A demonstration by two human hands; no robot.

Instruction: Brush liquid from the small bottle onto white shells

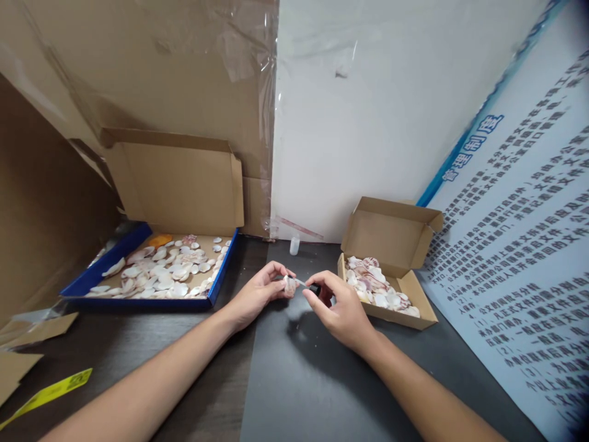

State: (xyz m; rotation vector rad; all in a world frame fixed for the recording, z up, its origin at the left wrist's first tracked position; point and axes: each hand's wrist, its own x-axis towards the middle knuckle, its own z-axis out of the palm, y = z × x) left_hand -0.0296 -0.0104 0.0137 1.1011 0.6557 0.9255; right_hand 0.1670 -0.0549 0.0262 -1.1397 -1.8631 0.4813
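My left hand [257,293] is closed, pinching a small pinkish-white seashell [289,287] between thumb and fingers. Across from it, my right hand [344,312] grips a small tool with a black handle [315,288] and a thin pale tip; its exact kind I cannot make out. That tip points left and reaches the shell or its very edge. Both hands are above a dark grey mat [285,380]. Just behind them stands a small translucent white container [294,246], which neither hand touches.
At left, a blue-edged cardboard box [138,302] with its lid up holds many loose shells. A smaller open brown box [405,319] of shells stands close to my right hand. Cardboard and white panels rise behind; a printed sheet [515,245] leans at right. A yellow strip [50,395] lies front left.
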